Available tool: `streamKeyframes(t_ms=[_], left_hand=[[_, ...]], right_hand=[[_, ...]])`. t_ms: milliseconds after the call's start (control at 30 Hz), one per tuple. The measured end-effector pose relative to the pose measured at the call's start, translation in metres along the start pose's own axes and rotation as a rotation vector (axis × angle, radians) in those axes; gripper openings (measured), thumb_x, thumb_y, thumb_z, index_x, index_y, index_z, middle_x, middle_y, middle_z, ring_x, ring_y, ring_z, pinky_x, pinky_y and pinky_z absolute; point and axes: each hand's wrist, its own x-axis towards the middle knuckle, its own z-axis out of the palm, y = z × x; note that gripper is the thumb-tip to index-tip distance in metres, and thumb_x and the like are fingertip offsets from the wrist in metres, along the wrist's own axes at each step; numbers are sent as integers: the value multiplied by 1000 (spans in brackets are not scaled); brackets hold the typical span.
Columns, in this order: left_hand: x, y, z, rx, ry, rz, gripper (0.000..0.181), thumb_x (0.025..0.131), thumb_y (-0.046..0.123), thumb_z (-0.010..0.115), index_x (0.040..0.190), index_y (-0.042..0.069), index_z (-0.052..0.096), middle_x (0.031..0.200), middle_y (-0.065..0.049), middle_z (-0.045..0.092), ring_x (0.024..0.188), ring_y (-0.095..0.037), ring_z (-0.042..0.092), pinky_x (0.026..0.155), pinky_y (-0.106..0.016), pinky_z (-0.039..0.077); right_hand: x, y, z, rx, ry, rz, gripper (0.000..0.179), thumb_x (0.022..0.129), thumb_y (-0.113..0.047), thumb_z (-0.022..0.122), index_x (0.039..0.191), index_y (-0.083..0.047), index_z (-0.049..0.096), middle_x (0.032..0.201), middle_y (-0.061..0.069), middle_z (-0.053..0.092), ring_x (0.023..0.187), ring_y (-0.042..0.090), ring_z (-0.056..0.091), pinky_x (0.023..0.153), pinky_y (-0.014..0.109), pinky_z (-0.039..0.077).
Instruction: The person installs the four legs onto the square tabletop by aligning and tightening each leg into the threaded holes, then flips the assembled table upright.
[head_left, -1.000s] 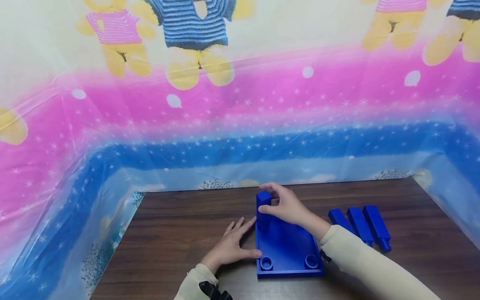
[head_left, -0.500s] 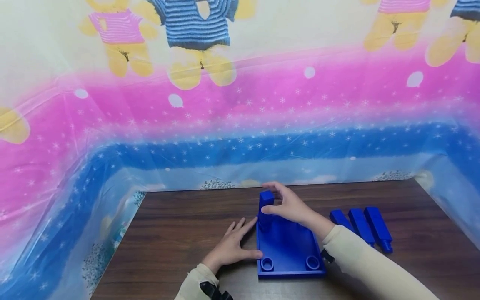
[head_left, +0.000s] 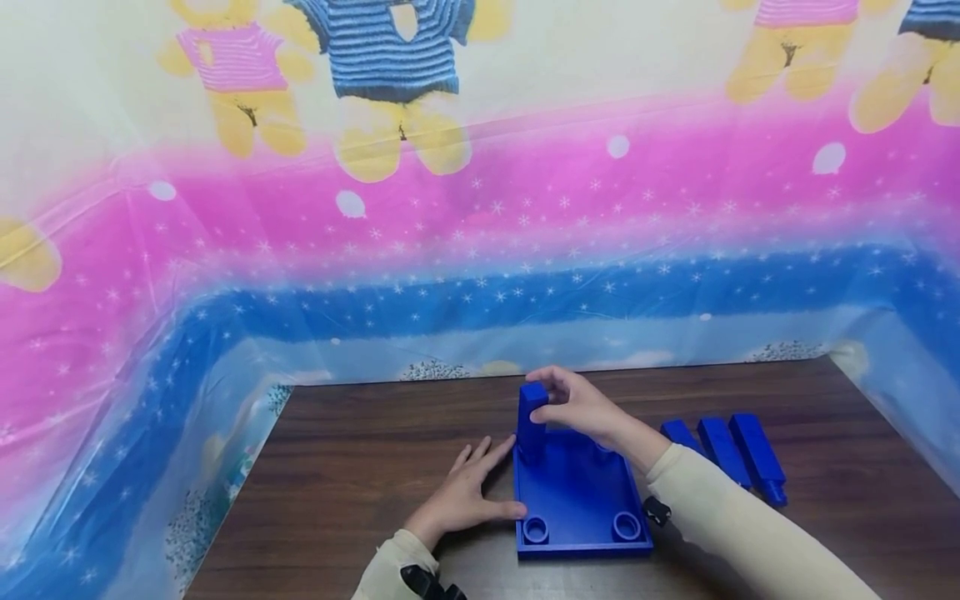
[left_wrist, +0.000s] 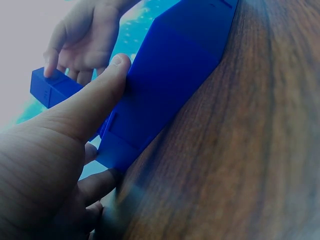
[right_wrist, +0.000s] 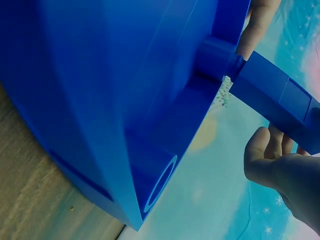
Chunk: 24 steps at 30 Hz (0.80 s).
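Note:
A shallow blue tray-like panel [head_left: 577, 492] with raised edges lies on the table, round sockets at its corners. Upright at its far left corner stands a square blue leg [head_left: 531, 425]. In the right wrist view the narrow peg [right_wrist: 235, 66] of this leg meets the socket and is partly visible. My right hand [head_left: 581, 408] holds the leg near its top, thumb on the near side; its other fingers are partly hidden. Spread along the panel's left edge, my left hand [head_left: 465, 496] touches it with thumb and index finger, fingers mostly straight.
Three more blue legs [head_left: 757, 454] lie side by side on the brown wooden table [head_left: 337, 483], right of the panel, partly behind the right forearm. Near sockets [head_left: 626, 525] of the panel hold nothing. A patterned cloth [head_left: 480, 292] hangs behind the table.
My right thumb has slid slightly rightward on the leg, covering less of it. The left hand, panel and loose legs stay almost as they were.

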Motion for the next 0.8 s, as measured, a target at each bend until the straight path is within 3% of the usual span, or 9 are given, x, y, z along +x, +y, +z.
streamKeyframes(t_ms=[267,567,667,800], left_hand=[[-1,-2,2,6,-1,7,99,88,53,83,168,25,31,170,-8,34,161,-40,14,127,-65,4],[-2,-2,2,0,1,-2,100,88,55,82,168,26,31,170,-10,34,161,-40,13,126,-67,5],[-1,-2,1,4,2,-3,99,88,55,82,168,26,31,170,-10,34,161,-40,13,126,-67,6],[0,-1,-1,11,4,-6,99,88,55,82,168,27,31,170,-10,35,161,-40,14,126,-67,7]], right_hand=[[-3,2,1,-3,-13,-25,57,96,-9,78,147,-3,54,123,14,65,107,26,67,92,44,59],[-3,4,1,-56,-12,-31,58,95,-15,80,147,-4,55,122,10,68,103,25,66,88,40,57],[-3,3,0,-88,-10,-33,61,95,-17,81,148,-6,55,130,11,65,108,27,65,91,43,55],[-3,2,-3,-104,-48,-65,65,93,-7,78,152,-6,50,144,16,61,128,36,60,102,52,51]])
